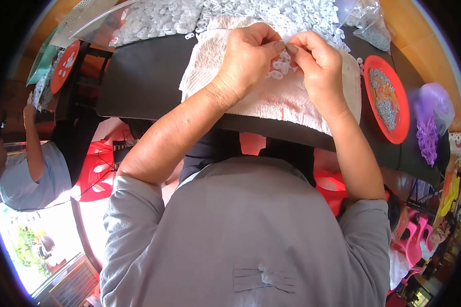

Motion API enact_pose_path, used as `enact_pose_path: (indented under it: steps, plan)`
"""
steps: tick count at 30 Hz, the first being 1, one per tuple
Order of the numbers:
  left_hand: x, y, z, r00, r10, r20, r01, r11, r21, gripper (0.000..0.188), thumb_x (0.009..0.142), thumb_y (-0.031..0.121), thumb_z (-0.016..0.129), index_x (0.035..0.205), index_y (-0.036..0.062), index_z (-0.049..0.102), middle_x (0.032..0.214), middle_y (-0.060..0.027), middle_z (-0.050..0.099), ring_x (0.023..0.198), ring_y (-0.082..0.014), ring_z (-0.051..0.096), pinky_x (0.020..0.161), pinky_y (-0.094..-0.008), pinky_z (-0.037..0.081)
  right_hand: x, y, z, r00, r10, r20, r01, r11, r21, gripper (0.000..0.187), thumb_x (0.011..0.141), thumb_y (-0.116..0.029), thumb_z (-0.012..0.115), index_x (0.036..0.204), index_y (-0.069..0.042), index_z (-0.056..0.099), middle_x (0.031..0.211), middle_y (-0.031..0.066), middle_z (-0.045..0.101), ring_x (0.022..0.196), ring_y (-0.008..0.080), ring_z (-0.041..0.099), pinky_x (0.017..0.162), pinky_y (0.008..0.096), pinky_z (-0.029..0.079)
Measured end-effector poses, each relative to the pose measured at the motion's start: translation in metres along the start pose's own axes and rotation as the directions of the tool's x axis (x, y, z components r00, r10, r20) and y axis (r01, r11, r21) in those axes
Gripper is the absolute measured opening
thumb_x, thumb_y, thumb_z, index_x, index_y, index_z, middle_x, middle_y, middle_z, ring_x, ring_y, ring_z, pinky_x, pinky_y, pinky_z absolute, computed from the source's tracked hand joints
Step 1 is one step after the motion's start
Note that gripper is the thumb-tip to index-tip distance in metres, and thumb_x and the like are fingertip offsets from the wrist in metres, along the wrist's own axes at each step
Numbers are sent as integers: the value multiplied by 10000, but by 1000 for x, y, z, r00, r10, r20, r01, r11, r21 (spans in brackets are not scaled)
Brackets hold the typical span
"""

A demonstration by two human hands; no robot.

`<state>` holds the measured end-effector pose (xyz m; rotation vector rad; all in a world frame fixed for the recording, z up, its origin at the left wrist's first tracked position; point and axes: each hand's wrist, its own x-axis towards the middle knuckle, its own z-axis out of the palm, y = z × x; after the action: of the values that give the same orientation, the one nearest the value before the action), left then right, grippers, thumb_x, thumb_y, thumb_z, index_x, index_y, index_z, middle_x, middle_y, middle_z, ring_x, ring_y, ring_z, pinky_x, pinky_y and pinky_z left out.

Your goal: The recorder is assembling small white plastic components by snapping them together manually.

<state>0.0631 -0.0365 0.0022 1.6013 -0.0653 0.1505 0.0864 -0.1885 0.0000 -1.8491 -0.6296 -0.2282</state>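
Note:
My left hand (253, 53) and my right hand (317, 66) meet fingertip to fingertip over a pale towel (210, 61) on the dark table. Thumb and forefinger of each hand are pinched together. Whatever sits between them is too small or too covered to make out. Just below the fingertips, several small white plastic pieces with holes (276, 74) lie on the towel. Beyond my hands spreads a large heap of similar white pieces (161, 20).
At the right stands a red oval tray (405, 115) holding small metal parts. A clear bag of metal pieces (374, 28) lies behind it, and purple links (427, 140) hang from a bag at the far right. Another person (33, 169) works at the left beside a red plate (65, 67).

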Motion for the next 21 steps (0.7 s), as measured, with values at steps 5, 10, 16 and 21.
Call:
enact_pose_path:
  steps: [5, 10, 16, 21]
  plan:
    - [0, 4, -1, 1000, -6, 21, 7, 997, -82, 116, 893, 116, 625, 862, 5, 618, 631, 7, 550, 516, -45, 471, 438, -205, 349, 0, 0, -3, 999, 38, -1, -38, 999, 34, 59, 935, -87, 572, 921, -37, 599, 763, -32, 578, 676, 44, 523, 581, 193, 414]
    - [-2, 3, -3, 998, -59, 29, 61, 993, -104, 124, 895, 109, 616, 865, -11, 610, 630, -11, 547, 510, -57, 471, 427, -215, 341, 2, -7, 1, 988, 150, -25, -146, 981, 126, 35, 905, -41, 573, 892, -12, 588, 695, 4, 576, 636, 74, 521, 581, 238, 434]
    - [-2, 2, 0, 998, -55, 4, 55, 994, -89, 121, 892, 111, 620, 859, -6, 614, 624, -6, 546, 509, -57, 472, 422, -214, 342, -1, -5, 2, 985, 173, -15, -171, 978, 117, 39, 903, -39, 573, 878, -11, 585, 691, 5, 576, 610, 78, 527, 552, 234, 430]
    - [0, 0, -1, 999, -42, -8, 42, 999, 6, 108, 890, 101, 618, 848, 2, 624, 634, -4, 554, 520, -54, 477, 434, -205, 349, -4, -1, 4, 992, 126, 27, -128, 984, 121, 85, 951, -104, 545, 917, -36, 584, 729, -16, 564, 652, 49, 519, 566, 197, 409]
